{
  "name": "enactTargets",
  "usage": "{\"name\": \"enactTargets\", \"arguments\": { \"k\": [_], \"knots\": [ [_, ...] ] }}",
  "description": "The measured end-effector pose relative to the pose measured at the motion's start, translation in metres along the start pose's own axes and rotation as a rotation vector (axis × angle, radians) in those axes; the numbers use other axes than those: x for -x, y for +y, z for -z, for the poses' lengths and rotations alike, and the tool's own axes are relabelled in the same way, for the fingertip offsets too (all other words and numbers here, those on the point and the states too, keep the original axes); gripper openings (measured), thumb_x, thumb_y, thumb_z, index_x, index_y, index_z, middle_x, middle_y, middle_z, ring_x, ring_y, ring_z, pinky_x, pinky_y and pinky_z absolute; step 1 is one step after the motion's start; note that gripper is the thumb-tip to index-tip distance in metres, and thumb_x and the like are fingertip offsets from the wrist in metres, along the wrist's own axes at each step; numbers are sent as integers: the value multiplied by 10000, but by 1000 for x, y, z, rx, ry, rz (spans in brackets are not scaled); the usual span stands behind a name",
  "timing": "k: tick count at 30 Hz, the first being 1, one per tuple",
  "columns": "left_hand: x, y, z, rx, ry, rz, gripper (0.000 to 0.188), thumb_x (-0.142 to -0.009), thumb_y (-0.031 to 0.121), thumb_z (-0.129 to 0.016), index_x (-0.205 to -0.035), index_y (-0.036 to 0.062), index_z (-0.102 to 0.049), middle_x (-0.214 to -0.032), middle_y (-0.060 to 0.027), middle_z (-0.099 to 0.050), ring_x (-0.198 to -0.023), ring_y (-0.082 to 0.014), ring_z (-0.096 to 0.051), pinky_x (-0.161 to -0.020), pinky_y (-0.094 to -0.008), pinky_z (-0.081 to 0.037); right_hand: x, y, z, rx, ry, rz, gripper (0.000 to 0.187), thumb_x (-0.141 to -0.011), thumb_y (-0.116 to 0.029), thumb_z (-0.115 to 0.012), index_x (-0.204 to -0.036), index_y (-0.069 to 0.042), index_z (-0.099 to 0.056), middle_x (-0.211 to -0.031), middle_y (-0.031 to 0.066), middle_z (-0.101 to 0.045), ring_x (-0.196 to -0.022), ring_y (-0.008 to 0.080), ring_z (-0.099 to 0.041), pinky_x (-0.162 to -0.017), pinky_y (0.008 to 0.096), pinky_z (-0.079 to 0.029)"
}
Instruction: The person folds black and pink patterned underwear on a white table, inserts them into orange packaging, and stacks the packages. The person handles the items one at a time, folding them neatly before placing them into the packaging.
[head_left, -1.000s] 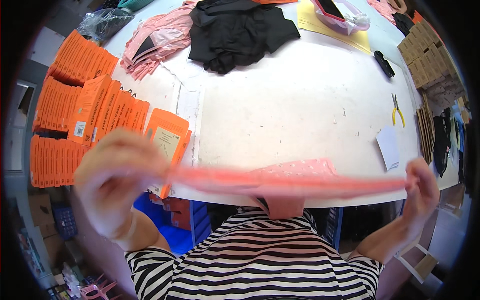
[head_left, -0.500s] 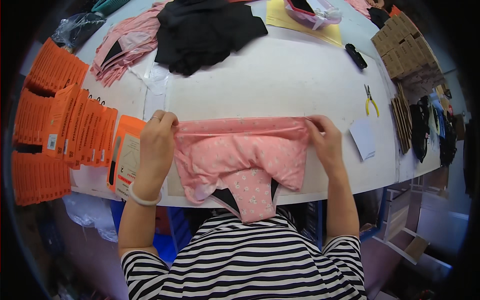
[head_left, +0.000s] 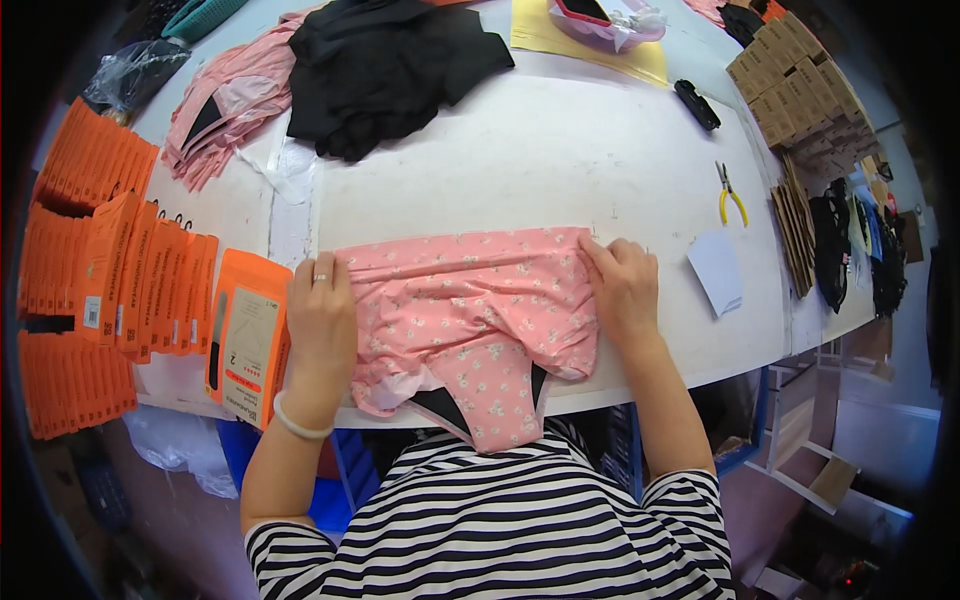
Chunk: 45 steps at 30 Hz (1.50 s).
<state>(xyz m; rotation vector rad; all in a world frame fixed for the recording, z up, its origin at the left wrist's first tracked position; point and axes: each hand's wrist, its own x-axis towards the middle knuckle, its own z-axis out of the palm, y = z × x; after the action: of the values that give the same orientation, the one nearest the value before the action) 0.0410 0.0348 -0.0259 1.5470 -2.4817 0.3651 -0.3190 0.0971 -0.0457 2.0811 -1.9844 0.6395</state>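
A pair of pink floral underwear (head_left: 470, 290) lies spread on the white table in front of me, its waistband on the far side. The crotch panel hangs over the near edge, with black lining showing at both leg openings. My left hand (head_left: 322, 318) is closed on the garment's left side, just below the waistband corner. At the right waistband corner, my right hand (head_left: 625, 292) pinches the fabric between thumb and fingers. Just left of my left hand is an orange flat box (head_left: 250, 338) with a cut-out window.
Orange boxes (head_left: 130, 275) stand in stacks at the left. Black garments (head_left: 390, 80) and pink garments (head_left: 235, 100) are heaped at the back. Toward the right lie yellow-handled cutters (head_left: 731, 195), a white card (head_left: 716, 272) and a black tool (head_left: 697, 105). Brown cartons (head_left: 800, 90) are stacked far right.
The waistband, folded over or bunched before, now lies flatter with its printed front smoothed out. Both hands have come slightly nearer to me along the garment's sides.
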Motion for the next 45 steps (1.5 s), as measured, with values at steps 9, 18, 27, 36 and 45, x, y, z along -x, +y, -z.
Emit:
{"name": "enactTargets", "arguments": {
  "k": [9,18,27,36,45],
  "knots": [
    [24,2,4,-10,-51,50,549,-821,85,-584,-1332,-112,-536,-1270,-229,-627,-1024,-298,-584,-892,-410,-482,6,4,-5,7,-61,10,295,-921,-128,-649,-1211,-115,-700,-758,80,-587,-719,277,-594,-662,443,-451],
    [17,6,-1,-112,-30,64,478,-845,130,-579,-1271,-89,-577,-1267,-210,-647,-1072,-273,-595,-882,-404,-476,5,-7,3,-95,-79,-83,259,-949,-135,-659,-1199,-109,-725,-756,100,-588,-711,288,-588,-680,436,-454],
    [1,5,2,-5,11,97,385,-820,38,-592,-1193,-54,-606,-839,-131,-629,-851,-302,-595,-752,-413,-492,1,3,2,-47,-44,-64,208,-935,-169,-675,-1124,-111,-738,-753,75,-597,-713,278,-599,-672,427,-457],
    [-33,-17,7,128,-59,32,128,-811,56,-704,-914,24,-635,-849,-144,-641,-845,-340,-597,-758,-443,-484,-21,-2,-3,-149,21,-82,130,-866,-140,-755,-965,-64,-718,-835,101,-621,-795,297,-618,-718,427,-494],
    [-45,-31,3,325,-25,-49,87,-787,52,-688,-857,51,-637,-872,-136,-638,-872,-354,-602,-776,-439,-499,-45,2,5,-254,-6,160,88,-809,-61,-698,-889,-96,-687,-925,68,-622,-958,278,-574,-835,426,-428]
  ]
}}
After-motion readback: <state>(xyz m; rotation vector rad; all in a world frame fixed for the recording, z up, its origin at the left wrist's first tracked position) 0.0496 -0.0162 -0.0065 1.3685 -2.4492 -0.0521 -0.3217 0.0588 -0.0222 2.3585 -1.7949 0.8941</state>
